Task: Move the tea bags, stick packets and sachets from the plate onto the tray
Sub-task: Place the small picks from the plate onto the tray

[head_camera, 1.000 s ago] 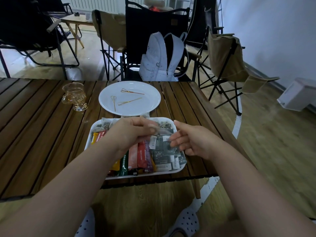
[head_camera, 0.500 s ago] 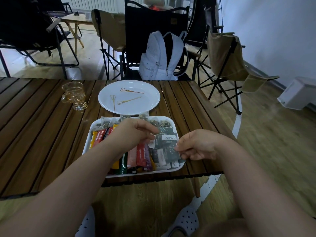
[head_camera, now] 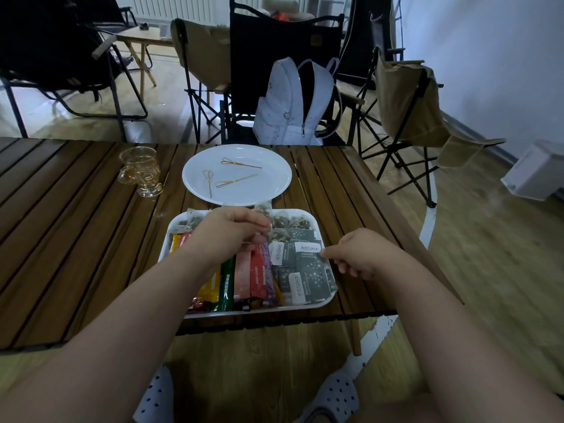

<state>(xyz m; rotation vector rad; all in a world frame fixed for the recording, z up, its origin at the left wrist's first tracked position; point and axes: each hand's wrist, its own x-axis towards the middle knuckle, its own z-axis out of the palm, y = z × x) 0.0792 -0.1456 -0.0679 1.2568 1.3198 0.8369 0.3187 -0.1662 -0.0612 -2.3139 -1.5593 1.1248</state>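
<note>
A white tray (head_camera: pixel 324 296) at the table's near edge holds coloured stick packets (head_camera: pixel 242 277), dark grey sachets (head_camera: pixel 308 274) and clear tea bags (head_camera: pixel 285 222) along its far side. Behind it, the white plate (head_camera: pixel 274 181) carries only three thin gold picks (head_camera: pixel 235 181). My left hand (head_camera: pixel 232 232) hovers over the tray's far middle, fingers curled, pinching a clear tea bag (head_camera: pixel 264 210) that sticks up past its knuckles. Over the tray's right edge, my right hand (head_camera: pixel 358 254) has its fingers curled and pinches the corner of a grey sachet (head_camera: pixel 309 250).
An amber glass cup (head_camera: pixel 140 170) stands left of the plate on the slatted wooden table (head_camera: pixel 76 239). Folding chairs and a white backpack (head_camera: pixel 297 105) stand beyond the far edge. The table ends just right of the tray.
My right hand has curled its fingers and drawn back to the tray's right edge, onto a grey sachet. My left hand has shifted slightly towards the tray's far side.
</note>
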